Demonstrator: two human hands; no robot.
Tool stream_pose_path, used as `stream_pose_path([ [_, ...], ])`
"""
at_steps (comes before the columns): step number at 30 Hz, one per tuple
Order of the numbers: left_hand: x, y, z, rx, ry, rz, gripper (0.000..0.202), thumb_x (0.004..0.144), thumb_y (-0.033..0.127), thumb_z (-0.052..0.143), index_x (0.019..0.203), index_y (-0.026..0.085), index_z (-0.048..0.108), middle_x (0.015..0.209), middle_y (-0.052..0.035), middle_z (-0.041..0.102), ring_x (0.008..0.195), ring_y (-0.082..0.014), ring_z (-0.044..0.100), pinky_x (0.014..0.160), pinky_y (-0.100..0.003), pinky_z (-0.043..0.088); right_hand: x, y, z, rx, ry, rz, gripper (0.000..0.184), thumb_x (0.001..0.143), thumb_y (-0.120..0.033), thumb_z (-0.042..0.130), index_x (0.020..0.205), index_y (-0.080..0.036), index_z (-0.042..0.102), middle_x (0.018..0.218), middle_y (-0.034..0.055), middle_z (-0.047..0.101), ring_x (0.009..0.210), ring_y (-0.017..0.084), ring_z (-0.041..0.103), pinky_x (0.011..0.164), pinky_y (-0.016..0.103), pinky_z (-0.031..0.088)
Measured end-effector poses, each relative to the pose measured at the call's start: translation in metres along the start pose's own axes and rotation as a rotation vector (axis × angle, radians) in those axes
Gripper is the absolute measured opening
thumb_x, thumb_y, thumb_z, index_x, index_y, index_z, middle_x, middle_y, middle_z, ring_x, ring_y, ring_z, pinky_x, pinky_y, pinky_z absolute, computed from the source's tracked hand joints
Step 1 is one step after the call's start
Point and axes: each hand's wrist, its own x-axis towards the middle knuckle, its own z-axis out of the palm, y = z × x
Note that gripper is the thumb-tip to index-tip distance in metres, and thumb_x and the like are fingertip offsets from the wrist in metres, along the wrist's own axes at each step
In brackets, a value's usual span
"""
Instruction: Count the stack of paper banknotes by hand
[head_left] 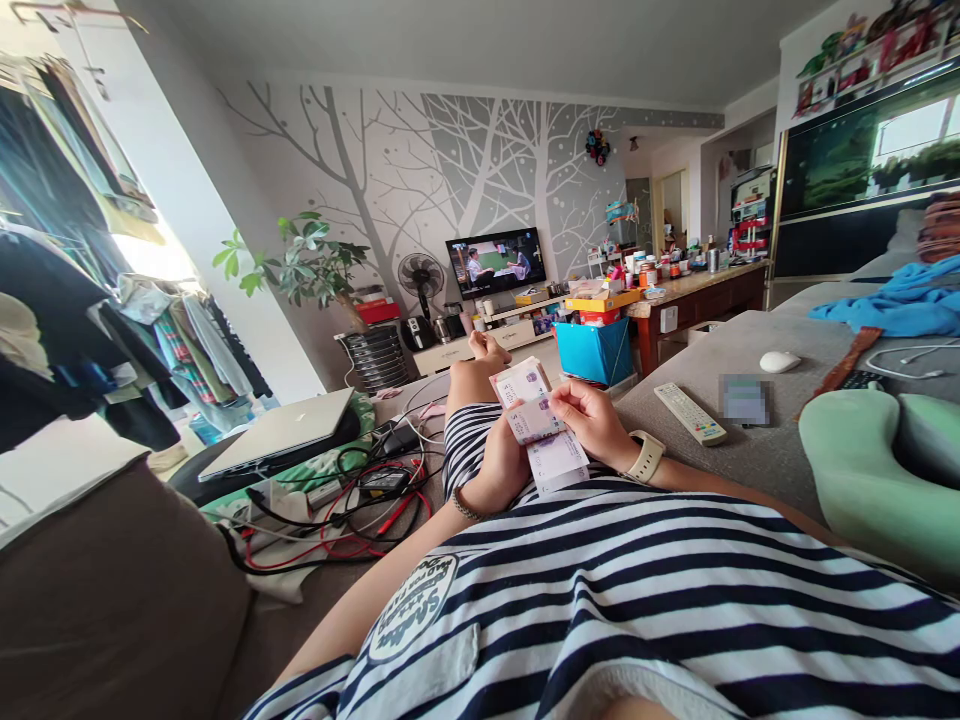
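Both hands clasp a small stack of pale purple paper banknotes (536,425) above the striped lap: the left hand (499,465) grips the stack from below, while the right hand (592,415), with a cream wristband, pinches its upper edge, apparently peeling one note forward, though the fingers hide the detail. A white remote control (690,413) lies near the right wrist on the grey sofa (750,460). A silver laptop (281,430) rests well apart to the left, beside tangled red and black cables (352,515).

Navy-and-white striped top here, a round printed patch and grey pocket on the chest; cream smartwatch (646,455) on the right wrist, thin beaded bracelet (466,508) on the left.
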Motion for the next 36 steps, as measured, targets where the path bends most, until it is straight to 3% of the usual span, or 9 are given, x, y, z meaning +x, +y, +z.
stream_pose_path([
  [5,0.000,0.000,-0.004,-0.004,0.075,-0.033,0.039,0.081,0.029,0.077,0.116,0.013,0.072,0.104,-0.0100,0.082,0.099,-0.0299,0.079,0.097,-0.041,0.061,-0.001,-0.004,-0.001,0.045,-0.032,-0.010,0.054,0.096,-0.075,0.061,0.087,-0.022,0.064,0.067,-0.0004,0.060,0.061,0.016,0.054,0.061,0.030,0.045],
  [11,-0.004,0.002,-0.004,0.068,0.104,0.005,0.036,0.076,0.025,0.078,0.110,0.013,0.072,0.103,-0.0116,0.082,0.104,-0.0330,0.080,0.099,-0.043,0.062,0.005,0.003,-0.002,-0.110,0.175,0.032,0.052,0.085,-0.072,0.074,0.081,-0.023,0.056,0.071,-0.0004,0.061,0.065,0.018,0.057,0.062,0.031,0.044],
  [16,-0.006,0.002,-0.001,0.084,0.120,0.013,0.031,0.079,0.019,0.074,0.110,0.014,0.073,0.110,-0.0124,0.083,0.111,-0.0328,0.078,0.102,-0.043,0.062,0.007,0.010,-0.003,-0.189,0.167,0.033,0.044,0.089,-0.063,0.071,0.078,-0.023,0.057,0.073,0.0010,0.063,0.068,0.019,0.058,0.065,0.032,0.043],
  [21,-0.006,0.004,0.007,-0.017,0.163,-0.041,0.036,0.093,0.025,0.063,0.124,0.010,0.072,0.115,-0.0140,0.082,0.114,-0.0318,0.078,0.105,-0.045,0.061,0.006,0.009,-0.002,-0.174,0.163,0.004,0.037,0.091,-0.055,0.069,0.078,-0.023,0.058,0.073,0.0014,0.063,0.068,0.020,0.058,0.065,0.032,0.043],
  [27,-0.004,0.004,0.007,-0.054,0.126,-0.043,0.045,0.097,0.030,0.060,0.138,0.015,0.069,0.120,-0.0115,0.082,0.116,-0.0314,0.077,0.107,-0.045,0.060,0.003,0.003,0.000,-0.096,0.112,0.008,0.030,0.089,-0.050,0.070,0.081,-0.022,0.061,0.076,0.0021,0.066,0.071,0.020,0.061,0.066,0.032,0.046],
  [36,-0.005,0.000,-0.002,0.145,0.050,0.106,0.034,0.090,0.026,0.068,0.121,0.016,0.076,0.108,-0.0089,0.084,0.115,-0.0319,0.076,0.102,-0.042,0.060,0.004,0.002,-0.001,-0.079,0.068,0.020,0.029,0.089,-0.049,0.067,0.081,-0.023,0.058,0.075,0.0001,0.062,0.071,0.019,0.057,0.066,0.031,0.044],
])
